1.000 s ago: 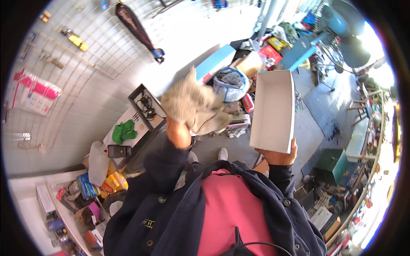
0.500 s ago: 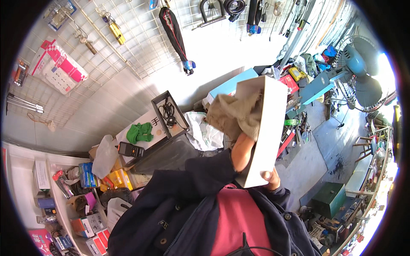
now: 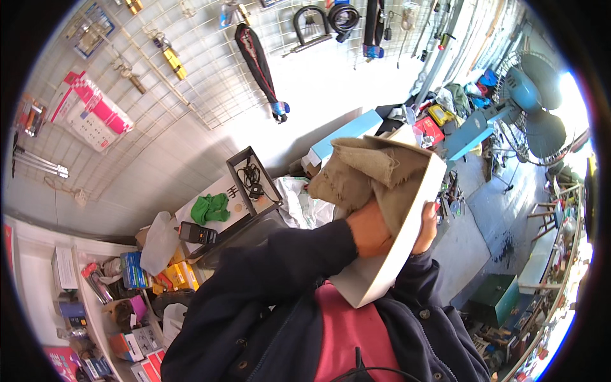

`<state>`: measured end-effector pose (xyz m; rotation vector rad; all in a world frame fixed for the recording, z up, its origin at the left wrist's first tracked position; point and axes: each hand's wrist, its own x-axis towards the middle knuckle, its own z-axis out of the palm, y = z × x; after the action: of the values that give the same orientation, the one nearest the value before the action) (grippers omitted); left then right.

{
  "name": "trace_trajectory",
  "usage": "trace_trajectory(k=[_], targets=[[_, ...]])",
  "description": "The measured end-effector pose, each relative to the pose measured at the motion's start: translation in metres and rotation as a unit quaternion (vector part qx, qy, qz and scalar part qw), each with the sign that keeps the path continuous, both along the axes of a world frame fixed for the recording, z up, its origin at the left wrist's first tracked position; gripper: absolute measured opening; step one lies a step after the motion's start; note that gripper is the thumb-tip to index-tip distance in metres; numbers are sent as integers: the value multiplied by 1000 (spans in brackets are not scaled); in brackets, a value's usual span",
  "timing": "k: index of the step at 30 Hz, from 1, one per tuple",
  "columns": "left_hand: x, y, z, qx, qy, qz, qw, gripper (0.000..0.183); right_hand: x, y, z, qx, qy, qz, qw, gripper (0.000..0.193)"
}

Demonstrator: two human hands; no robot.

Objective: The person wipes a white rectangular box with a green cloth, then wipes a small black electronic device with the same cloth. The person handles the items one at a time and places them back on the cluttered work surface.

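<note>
A white box (image 3: pixel 356 280), open toward me and tilted, is held up in front of my chest. Outside its right wall my right hand (image 3: pixel 427 230) grips it, fingers bent round the side. My left hand (image 3: pixel 374 228) reaches into the box and holds a brown, coarse cloth (image 3: pixel 363 169). The cloth bunches over the far end of the box and hangs out past its left edge. Folds of it hide the fingertips of my left hand.
On the counter at left are a black tray (image 3: pixel 279 202) with a coiled cable, a green cloth (image 3: pixel 210 208) and a dark handheld device (image 3: pixel 197 233). A light blue box (image 3: pixel 347 137) lies beyond the white one. A blue fan (image 3: pixel 525 89) stands at far right.
The box has come nearer to me and tilted, showing more of its inside. My left hand and the cloth sit deeper over it; my right hand has moved up its outer side.
</note>
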<state>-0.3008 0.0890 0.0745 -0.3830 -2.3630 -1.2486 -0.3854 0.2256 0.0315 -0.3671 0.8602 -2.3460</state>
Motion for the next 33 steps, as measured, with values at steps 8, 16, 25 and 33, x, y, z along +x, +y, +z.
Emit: trace_trajectory(k=[8, 16, 25, 33], targets=[[-14, 12, 42, 1, 82, 155, 985, 34, -18, -5, -14, 26, 49, -116, 992, 38], [10, 14, 32, -60, 19, 137, 989, 33, -33, 0, -11, 113, 140, -184, 966, 58], [-26, -39, 34, -210, 187, 219, 934, 39, -30, -29, -12, 157, 154, -147, 964, 41], [-18, -53, 36, -271, 94, 263, 921, 44, -32, -31, -16, -37, 79, -30, 996, 48]])
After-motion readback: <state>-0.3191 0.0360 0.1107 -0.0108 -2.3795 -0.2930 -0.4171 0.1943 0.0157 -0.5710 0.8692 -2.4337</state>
